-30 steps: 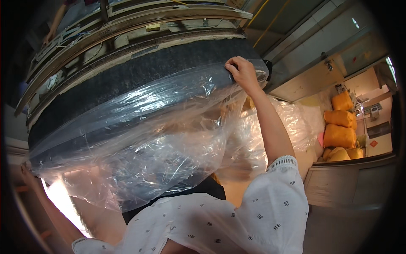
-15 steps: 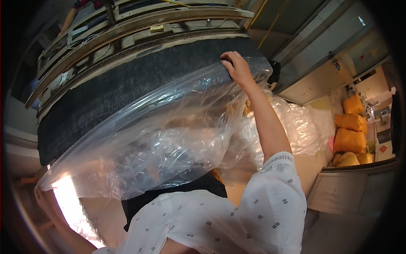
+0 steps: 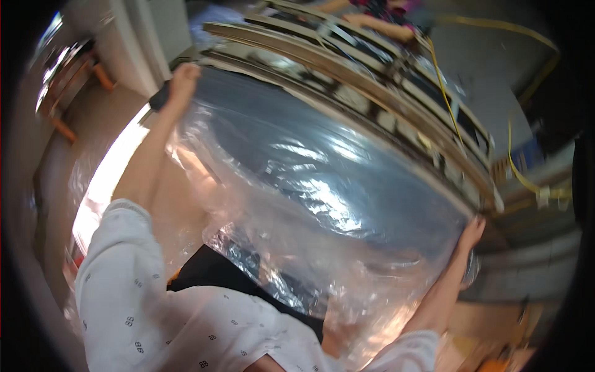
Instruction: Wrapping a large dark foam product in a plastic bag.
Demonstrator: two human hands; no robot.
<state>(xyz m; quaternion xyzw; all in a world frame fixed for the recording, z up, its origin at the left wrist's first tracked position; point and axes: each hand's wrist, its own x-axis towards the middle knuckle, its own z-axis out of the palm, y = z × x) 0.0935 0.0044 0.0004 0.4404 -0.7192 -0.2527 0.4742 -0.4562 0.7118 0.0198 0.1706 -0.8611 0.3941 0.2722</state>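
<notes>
support: long wooden rack (image 3: 396, 105) | on it: dark slab (image 3: 322, 155), clear plastic sheet (image 3: 322, 211)

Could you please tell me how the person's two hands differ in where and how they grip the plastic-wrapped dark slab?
The left hand grips the upper left end of the dark slab; the right hand holds the lower right end. The left hand curls over the edge; the right hand's fingers spread. Both press clear plastic.

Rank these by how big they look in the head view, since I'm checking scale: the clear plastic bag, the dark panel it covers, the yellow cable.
1. Clear plastic bag
2. Dark panel, looks close in size to the bag and is partly hidden under it, so unsure
3. Yellow cable, thin, clearly smallest
</notes>
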